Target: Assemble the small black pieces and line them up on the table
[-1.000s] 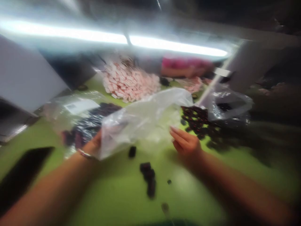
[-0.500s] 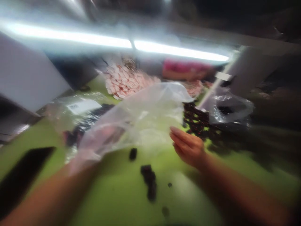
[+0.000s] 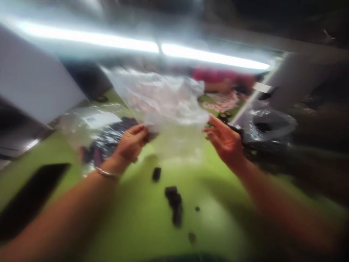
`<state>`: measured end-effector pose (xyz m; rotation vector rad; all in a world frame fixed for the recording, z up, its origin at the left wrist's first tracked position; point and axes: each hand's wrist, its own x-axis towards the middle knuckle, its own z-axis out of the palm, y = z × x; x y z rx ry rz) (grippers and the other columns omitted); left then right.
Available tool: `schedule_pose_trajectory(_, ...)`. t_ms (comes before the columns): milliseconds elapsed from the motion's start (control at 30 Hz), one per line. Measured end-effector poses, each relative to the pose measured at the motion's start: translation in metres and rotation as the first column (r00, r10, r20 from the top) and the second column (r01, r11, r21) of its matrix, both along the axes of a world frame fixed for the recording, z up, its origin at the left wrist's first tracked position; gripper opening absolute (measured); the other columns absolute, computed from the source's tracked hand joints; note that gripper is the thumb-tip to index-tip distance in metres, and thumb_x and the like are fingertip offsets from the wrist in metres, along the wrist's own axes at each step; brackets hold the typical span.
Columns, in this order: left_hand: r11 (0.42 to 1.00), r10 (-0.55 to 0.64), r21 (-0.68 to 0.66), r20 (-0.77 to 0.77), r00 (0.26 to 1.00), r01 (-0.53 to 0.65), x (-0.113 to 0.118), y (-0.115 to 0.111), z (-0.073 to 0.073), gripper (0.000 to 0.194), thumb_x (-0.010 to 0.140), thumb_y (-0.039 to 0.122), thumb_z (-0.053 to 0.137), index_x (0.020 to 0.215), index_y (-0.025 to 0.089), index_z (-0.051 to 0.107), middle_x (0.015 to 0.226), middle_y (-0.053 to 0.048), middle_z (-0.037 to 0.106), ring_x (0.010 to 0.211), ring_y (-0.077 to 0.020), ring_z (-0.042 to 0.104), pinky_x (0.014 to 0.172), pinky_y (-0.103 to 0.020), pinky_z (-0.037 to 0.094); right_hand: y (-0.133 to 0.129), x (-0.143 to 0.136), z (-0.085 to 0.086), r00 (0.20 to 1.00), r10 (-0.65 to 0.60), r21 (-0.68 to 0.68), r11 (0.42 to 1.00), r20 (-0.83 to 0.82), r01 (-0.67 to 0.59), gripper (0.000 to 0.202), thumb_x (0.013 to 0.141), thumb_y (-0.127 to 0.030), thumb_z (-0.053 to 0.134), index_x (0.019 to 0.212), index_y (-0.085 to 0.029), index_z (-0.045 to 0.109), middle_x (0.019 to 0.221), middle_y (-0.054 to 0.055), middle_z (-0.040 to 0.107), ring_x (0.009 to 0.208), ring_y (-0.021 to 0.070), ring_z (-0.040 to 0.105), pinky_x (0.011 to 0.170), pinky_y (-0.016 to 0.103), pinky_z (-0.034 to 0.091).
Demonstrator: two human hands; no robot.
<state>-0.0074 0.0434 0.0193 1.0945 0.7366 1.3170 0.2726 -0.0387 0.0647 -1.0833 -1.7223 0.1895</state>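
Observation:
A clear plastic bag (image 3: 177, 105), blurred by motion, hangs spread over the green table (image 3: 131, 218). My left hand (image 3: 132, 142), with a bracelet at the wrist, pinches the bag's left side between thumb and fingers. At its right edge is my right hand (image 3: 225, 140), fingers apart and fingertips close against the plastic; whether they grip it is unclear. Below the bag lie a small black piece (image 3: 156, 174) and a cluster of black pieces (image 3: 174, 205).
A filled plastic bag with a white label (image 3: 102, 119) lies at left, near a long dark object (image 3: 32, 196). Pink-white pieces (image 3: 222, 101) and another clear bag (image 3: 268, 127) are at right. Behind them shows a person's pink sleeve (image 3: 212, 75). Bright tube lights hang above.
The bag has swung up and away, now spread between both hands. My left hand has come out from behind the plastic, and my right hand has risen with its fingers more spread.

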Motion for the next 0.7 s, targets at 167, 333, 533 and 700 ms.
schedule_pose_trajectory(167, 0.985, 0.107, -0.158, 0.21, 0.972, -0.074, 0.008, 0.004, 0.027, 0.008, 0.076, 0.015, 0.071, 0.083, 0.016, 0.069, 0.078, -0.001, 0.072, 0.07, -0.0119, 0.068, 0.076, -0.027, 0.058, 0.011, -0.006, -0.008, 0.946, -0.011, -0.154, 0.987, -0.323, -0.041, 0.046, 0.088, -0.039, 0.056, 0.132, -0.028, 0.052, 0.131, 0.009, 0.058, 0.097, 0.0202, 0.066, 0.076, 0.035, 0.059)
schedule_pose_trajectory(333, 0.976, 0.135, -0.205, 0.281, 0.95, -0.078, -0.001, 0.008, 0.024, 0.008, 0.081, 0.009, 0.063, 0.084, 0.015, 0.066, 0.083, -0.002, 0.073, 0.075, -0.0114, 0.069, 0.079, -0.026, 0.057, 0.016, -0.007, -0.028, 0.893, -0.011, -0.292, 0.947, -0.45, -0.135, 0.071, 0.081, -0.052, 0.061, 0.142, -0.025, 0.039, 0.146, 0.014, 0.039, 0.107, 0.0243, 0.06, 0.078, 0.036, 0.058)
schedule_pose_trajectory(533, 0.983, -0.04, -0.162, 0.245, 0.969, 0.081, -0.007, -0.001, 0.008, 0.012, 0.074, 0.015, 0.073, 0.084, 0.017, 0.067, 0.078, -0.001, 0.071, 0.074, -0.0142, 0.068, 0.078, -0.034, 0.057, 0.024, -0.023, -0.008, 0.882, 0.138, -0.406, 0.848, -0.451, -0.34, 0.093, 0.076, -0.063, 0.06, 0.151, -0.029, 0.016, 0.151, 0.016, 0.031, 0.099, 0.0248, 0.063, 0.072, 0.036, 0.057)
schedule_pose_trajectory(700, 0.986, -0.162, 0.036, 0.093, 0.982, 0.16, 0.001, -0.023, 0.02, 0.018, 0.074, 0.026, 0.074, 0.09, 0.017, 0.071, 0.092, -0.005, 0.072, 0.092, -0.0203, 0.067, 0.09, -0.037, 0.052, 0.014, -0.081, 0.012, 0.915, 0.249, -0.385, 0.848, -0.317, -0.364, 0.079, 0.073, -0.052, 0.067, 0.14, -0.022, 0.041, 0.1, 0.007, 0.069, 0.063, 0.0141, 0.059, 0.058, 0.029, 0.052)
